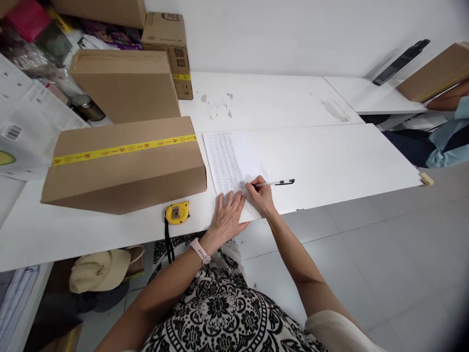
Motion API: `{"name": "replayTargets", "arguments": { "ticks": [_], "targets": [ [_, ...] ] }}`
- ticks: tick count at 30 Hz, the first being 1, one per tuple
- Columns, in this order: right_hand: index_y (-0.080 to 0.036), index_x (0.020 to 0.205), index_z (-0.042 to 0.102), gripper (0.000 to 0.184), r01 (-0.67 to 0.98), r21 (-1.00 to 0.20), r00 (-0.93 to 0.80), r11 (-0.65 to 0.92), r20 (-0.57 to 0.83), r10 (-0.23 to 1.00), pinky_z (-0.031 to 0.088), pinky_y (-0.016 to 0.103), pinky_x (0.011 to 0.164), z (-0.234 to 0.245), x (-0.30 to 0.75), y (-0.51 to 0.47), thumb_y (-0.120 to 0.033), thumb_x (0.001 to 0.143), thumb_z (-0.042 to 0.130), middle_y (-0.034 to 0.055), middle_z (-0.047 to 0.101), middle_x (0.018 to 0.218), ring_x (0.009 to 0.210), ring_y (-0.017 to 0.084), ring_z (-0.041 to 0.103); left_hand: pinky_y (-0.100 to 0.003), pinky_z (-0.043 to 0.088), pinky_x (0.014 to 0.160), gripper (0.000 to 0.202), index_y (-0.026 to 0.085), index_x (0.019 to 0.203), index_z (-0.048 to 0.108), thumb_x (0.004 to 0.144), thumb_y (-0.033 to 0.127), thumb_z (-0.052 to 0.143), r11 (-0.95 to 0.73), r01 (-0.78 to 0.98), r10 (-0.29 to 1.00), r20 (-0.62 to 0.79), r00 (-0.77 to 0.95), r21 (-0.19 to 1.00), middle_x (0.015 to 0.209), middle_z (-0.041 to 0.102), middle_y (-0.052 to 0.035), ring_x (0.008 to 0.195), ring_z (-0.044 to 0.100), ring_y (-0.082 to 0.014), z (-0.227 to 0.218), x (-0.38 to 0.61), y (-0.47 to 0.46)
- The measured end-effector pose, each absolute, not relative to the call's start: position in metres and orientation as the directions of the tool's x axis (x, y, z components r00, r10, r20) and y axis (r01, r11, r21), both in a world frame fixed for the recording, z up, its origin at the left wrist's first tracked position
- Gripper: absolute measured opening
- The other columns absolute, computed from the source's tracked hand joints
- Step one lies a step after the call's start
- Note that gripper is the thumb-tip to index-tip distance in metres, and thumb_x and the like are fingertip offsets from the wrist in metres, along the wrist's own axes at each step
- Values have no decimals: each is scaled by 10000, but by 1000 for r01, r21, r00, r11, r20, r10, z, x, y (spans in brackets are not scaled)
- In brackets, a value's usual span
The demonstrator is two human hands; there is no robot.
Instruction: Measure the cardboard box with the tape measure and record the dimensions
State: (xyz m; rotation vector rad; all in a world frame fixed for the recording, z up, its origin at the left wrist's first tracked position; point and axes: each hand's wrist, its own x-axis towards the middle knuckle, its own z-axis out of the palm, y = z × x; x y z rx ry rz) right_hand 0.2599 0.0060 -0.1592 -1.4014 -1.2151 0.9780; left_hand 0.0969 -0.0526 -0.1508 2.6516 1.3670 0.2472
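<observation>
A sheet of paper [252, 151] lies on the white table, with columns of small dark writing down its left part. My right hand [261, 196] is closed around a pen [273, 183] with a white barrel and black cap clip, its tip end at the lower part of the writing. Flat on the sheet's lower edge rests my left hand [227, 215], fingers spread, holding nothing. A yellow tape measure [177, 212] with a black strap sits left of that hand, near the table's front edge.
A taped cardboard box [124, 164] stands left of the paper, with another carton [126, 83] behind it. A cream cap [99, 271] is below the table [330, 161]. At far right, another person's arm [449, 97] is beside a cardboard box [436, 73].
</observation>
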Motion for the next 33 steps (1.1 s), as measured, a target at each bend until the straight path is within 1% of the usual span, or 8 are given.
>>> {"name": "replayTargets", "arguments": {
  "ticks": [2, 6, 12, 20, 25, 33],
  "targets": [
    [-231, 709, 464, 286, 229, -973, 171, 19, 59, 984, 341, 276, 577, -160, 260, 6, -369, 845, 675, -56, 450, 609, 584, 123, 403, -613, 159, 1233, 773, 97, 1573, 334, 950, 517, 517, -577, 792, 815, 74, 574, 199, 1642, 339, -155, 1502, 285, -385, -152, 97, -52],
    [-233, 693, 436, 318, 288, -957, 153, 21, 68, 986, 326, 274, 567, -161, 261, 6, -386, 852, 665, -56, 436, 598, 583, 123, 394, -610, 150, 1236, 774, 103, 1580, 322, 954, 517, 510, -575, 792, 816, 68, 575, 207, 1645, 335, -152, 1506, 276, -385, -152, 96, -53],
    [-235, 702, 433, 288, 307, -951, 116, 25, 63, 991, 318, 273, 560, -160, 261, 6, -359, 861, 638, -58, 428, 591, 575, 123, 387, -614, 156, 1237, 788, 63, 1574, 321, 956, 512, 513, -580, 787, 812, 66, 580, 211, 1628, 362, -167, 1493, 290, -396, -152, 96, -53],
    [-236, 693, 434, 292, 323, -947, 100, 7, 41, 994, 323, 278, 568, -159, 261, 5, -358, 860, 639, -49, 441, 598, 585, 128, 390, -618, 154, 1239, 792, 93, 1590, 296, 958, 524, 502, -578, 789, 813, 64, 579, 207, 1636, 349, -157, 1504, 275, -394, -154, 96, -52],
    [-237, 691, 425, 291, 339, -941, 115, -2, 40, 993, 330, 276, 566, -157, 260, 5, -351, 854, 637, -51, 433, 591, 581, 128, 390, -618, 155, 1239, 778, 85, 1585, 304, 966, 517, 493, -580, 788, 812, 65, 580, 206, 1634, 355, -155, 1497, 286, -394, -153, 96, -52],
    [-237, 680, 420, 291, 315, -949, 121, 13, 53, 991, 326, 273, 567, -156, 260, 5, -339, 842, 639, -56, 413, 592, 584, 126, 379, -621, 166, 1234, 791, 76, 1581, 308, 956, 513, 518, -579, 788, 812, 62, 580, 207, 1627, 368, -154, 1490, 297, -394, -151, 96, -52]
  ]
}}
